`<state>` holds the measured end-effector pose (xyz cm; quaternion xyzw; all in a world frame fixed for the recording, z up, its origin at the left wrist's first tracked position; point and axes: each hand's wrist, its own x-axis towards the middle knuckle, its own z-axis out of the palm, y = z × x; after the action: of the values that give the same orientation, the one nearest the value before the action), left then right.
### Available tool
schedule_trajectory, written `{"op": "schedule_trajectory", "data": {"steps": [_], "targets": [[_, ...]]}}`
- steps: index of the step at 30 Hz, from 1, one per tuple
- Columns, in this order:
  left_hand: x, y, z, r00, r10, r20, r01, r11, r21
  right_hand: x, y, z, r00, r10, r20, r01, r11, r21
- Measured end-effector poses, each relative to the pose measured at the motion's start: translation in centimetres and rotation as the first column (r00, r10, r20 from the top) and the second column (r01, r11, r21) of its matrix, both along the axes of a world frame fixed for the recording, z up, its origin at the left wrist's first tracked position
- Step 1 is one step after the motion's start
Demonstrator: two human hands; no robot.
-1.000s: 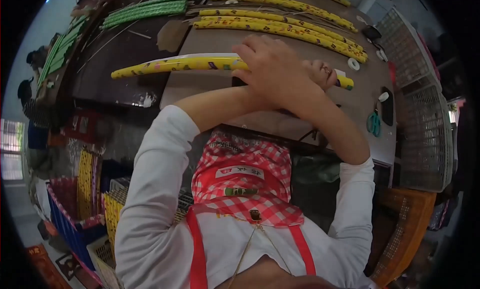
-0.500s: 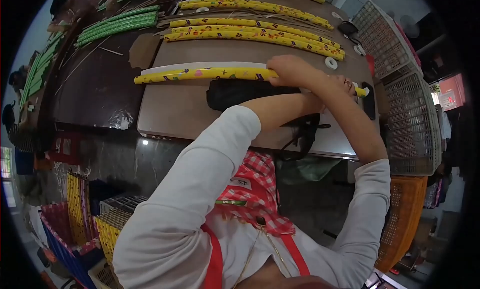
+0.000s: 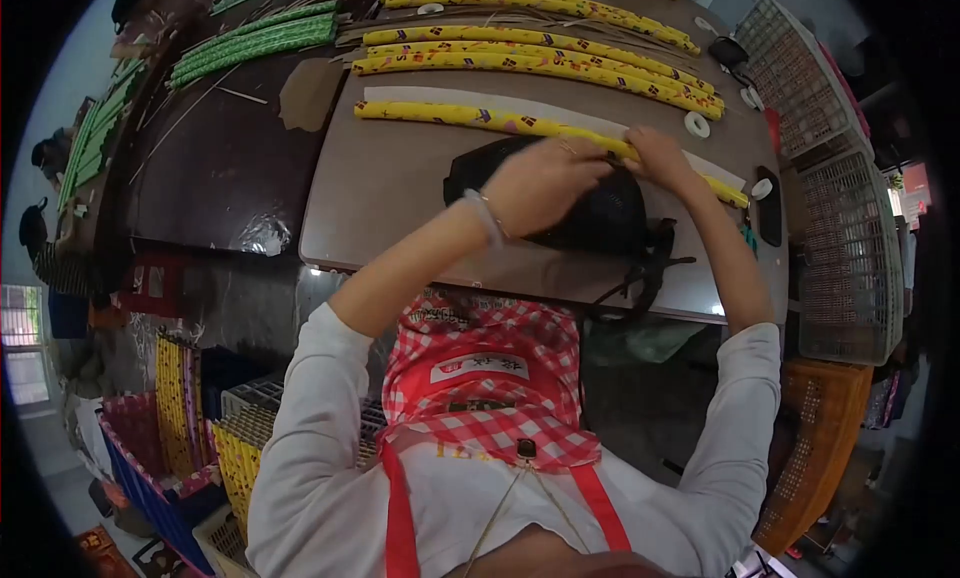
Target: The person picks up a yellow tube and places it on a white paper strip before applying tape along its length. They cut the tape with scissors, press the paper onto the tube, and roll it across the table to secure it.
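A long yellow patterned tube (image 3: 450, 115) lies across the table, with a strip of white paper (image 3: 560, 113) along its far side. My right hand (image 3: 662, 161) grips the tube right of its middle, thumb and fingers closed around it. Just left of it, my left hand (image 3: 545, 185), with a bracelet on the wrist, is bent over a black bag (image 3: 590, 218). Its fingers are curled together and point at the tube's near edge; whether they pinch anything there is hidden. Past my right hand, the tube's right end (image 3: 727, 191) shows.
More yellow tubes (image 3: 540, 70) lie farther back beside tape rolls (image 3: 697, 126). A dark phone-like object (image 3: 768, 208) is by the table's right edge. Plastic baskets (image 3: 850, 248) stand to the right. Green tubes (image 3: 260, 46) lie on the dark left table, where other people work.
My crossed arms have come apart. My left hand moved leftward from the tube's right end to near its middle; my right hand shifted right along it. The tube now sits farther right.
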<state>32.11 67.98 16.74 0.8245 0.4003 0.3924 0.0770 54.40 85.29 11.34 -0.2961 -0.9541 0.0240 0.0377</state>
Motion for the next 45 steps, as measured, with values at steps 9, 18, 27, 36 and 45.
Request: {"op": "schedule_trajectory", "data": {"steps": [9, 18, 27, 36, 45], "targets": [[-15.6, 1.6, -7.0, 0.785, 0.511, -0.350, -0.547, 0.837, -0.005, 0.5, -1.2, 0.6, 0.998, 0.033, -0.049, -0.036, 0.997, -0.074], [-15.1, -0.5, -7.7, 0.747, 0.563, -0.354, -0.594, 0.804, 0.026, 0.7, -2.4, 1.0, 0.999, 0.004, -0.044, -0.007, 0.999, -0.049], [-14.7, -1.6, -7.0, 0.764, 0.523, -0.378, -0.563, 0.826, 0.003, 0.6, -3.1, 1.4, 0.998, -0.067, -0.022, 0.065, 0.993, -0.099], [-14.6, -1.9, -7.0, 0.781, 0.490, -0.387, -0.504, 0.861, 0.073, 0.9, -3.7, 0.5, 0.983, -0.154, -0.098, 0.142, 0.982, -0.125], [-13.9, -0.5, -4.3, 0.828, 0.463, -0.316, -0.470, 0.881, 0.059, 0.2, -0.6, 2.0, 0.978, 0.032, -0.204, -0.063, 0.987, -0.148]]}}
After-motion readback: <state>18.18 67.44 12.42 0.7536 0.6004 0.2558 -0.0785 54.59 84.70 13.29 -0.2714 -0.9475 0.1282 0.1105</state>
